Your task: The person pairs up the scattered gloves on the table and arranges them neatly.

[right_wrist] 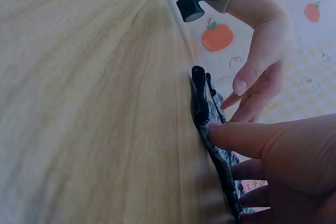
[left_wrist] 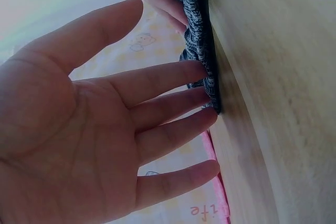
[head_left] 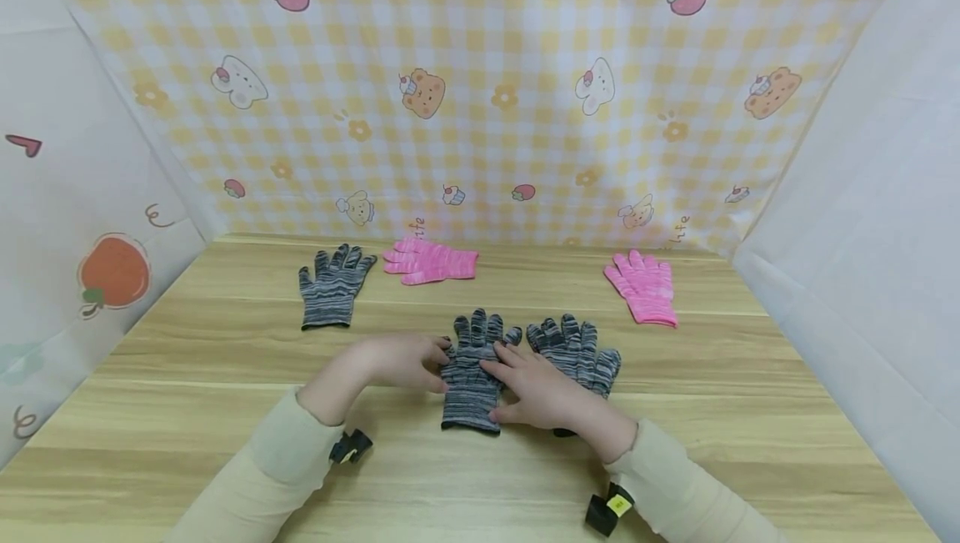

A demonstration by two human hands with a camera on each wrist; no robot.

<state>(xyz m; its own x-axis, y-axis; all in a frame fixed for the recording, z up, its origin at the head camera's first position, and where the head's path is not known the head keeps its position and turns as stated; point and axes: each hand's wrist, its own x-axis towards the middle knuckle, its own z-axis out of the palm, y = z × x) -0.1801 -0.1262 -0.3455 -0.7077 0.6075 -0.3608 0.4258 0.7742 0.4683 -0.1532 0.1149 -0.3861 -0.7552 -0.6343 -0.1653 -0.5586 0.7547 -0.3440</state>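
Observation:
A grey-and-black striped knit glove (head_left: 471, 397) lies flat on the table between the two hands, its fingers pointing to the back. At its left edge my left hand (head_left: 397, 359) touches it; the left wrist view shows that hand's fingers (left_wrist: 163, 80) nearly straight and spread. My right hand (head_left: 543, 393) rests on the glove's right side, fingertips on the knit, and the right wrist view shows its thumb (right_wrist: 244, 137) at the glove's edge. A second striped glove (head_left: 577, 347) lies just right, partly hidden under the right hand and wrist.
Another striped glove (head_left: 333, 289) lies at the back left of the wooden table (head_left: 450, 493). Beside it is a pink glove (head_left: 442, 262) turned sideways, and a second pink glove (head_left: 647, 286) lies at the back right. A checked cloth (head_left: 480, 143) hangs behind the table.

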